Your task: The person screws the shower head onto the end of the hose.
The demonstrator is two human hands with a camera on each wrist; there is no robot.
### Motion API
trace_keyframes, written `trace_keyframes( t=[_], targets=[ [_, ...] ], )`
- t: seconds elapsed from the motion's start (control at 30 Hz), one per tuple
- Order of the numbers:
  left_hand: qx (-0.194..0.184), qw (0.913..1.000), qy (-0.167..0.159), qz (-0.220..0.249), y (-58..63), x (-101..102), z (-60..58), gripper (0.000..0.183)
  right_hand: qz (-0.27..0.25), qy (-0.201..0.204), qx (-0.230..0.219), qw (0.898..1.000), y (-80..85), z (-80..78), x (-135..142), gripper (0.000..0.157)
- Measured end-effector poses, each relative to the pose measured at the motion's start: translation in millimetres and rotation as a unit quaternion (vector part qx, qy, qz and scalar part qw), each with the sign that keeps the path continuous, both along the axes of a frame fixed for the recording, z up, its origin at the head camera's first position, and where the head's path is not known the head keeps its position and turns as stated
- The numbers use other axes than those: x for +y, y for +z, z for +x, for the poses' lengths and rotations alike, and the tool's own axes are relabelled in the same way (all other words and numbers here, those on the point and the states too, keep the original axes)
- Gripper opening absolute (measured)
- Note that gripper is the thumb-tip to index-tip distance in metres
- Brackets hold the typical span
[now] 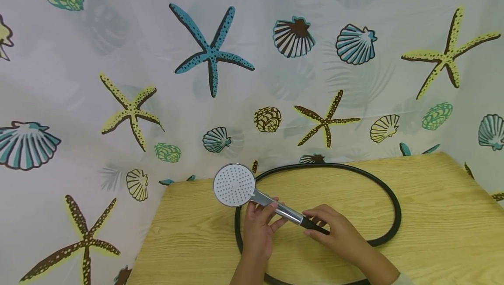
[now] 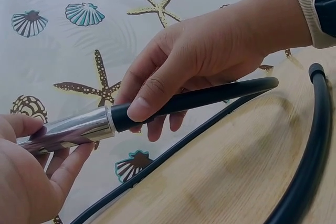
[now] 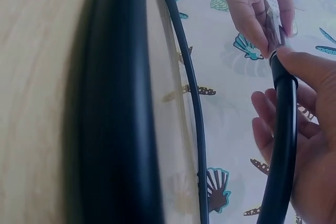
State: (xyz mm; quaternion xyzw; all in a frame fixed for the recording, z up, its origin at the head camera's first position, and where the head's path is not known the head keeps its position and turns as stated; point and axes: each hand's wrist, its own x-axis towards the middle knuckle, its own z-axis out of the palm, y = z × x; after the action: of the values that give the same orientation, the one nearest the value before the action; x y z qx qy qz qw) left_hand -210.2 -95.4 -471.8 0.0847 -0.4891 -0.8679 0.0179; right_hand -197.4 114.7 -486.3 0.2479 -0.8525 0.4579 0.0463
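A chrome shower head with a white nozzle face is raised above the table, its face toward the head camera. My left hand grips its chrome handle. At the handle's lower end, my right hand pinches the black end of the hose between thumb and fingers. In the left wrist view the hose end meets the chrome handle, with a thin pale ring at the joint. Whether the two are threaded together cannot be seen.
The black hose loops across the wooden table. Its other end shows in the left wrist view. A white curtain printed with starfish and shells hangs behind the table and along its sides.
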Motion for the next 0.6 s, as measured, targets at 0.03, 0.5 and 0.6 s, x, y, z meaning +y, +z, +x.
trace_keyframes(
  t=[0.03, 0.5, 0.6],
  targets=[
    [0.0, 1.0, 0.002, 0.001, 0.1, 0.1, -0.1, 0.044, 0.001, -0.003, 0.009, 1.0, -0.2, 0.0, 0.0, 0.04],
    [-0.002, 0.9996, 0.028, -0.001, 0.5, 1.2, -1.3, 0.039, -0.015, 0.008, 0.06, 0.998, -1.0, -0.4, -2.0, 0.041],
    [-0.002, 0.9995, 0.03, -0.003, 0.9, 1.3, -1.3, 0.039, -0.018, 0.008, 0.062, 0.998, -0.6, -0.5, -2.2, 0.041]
  ],
)
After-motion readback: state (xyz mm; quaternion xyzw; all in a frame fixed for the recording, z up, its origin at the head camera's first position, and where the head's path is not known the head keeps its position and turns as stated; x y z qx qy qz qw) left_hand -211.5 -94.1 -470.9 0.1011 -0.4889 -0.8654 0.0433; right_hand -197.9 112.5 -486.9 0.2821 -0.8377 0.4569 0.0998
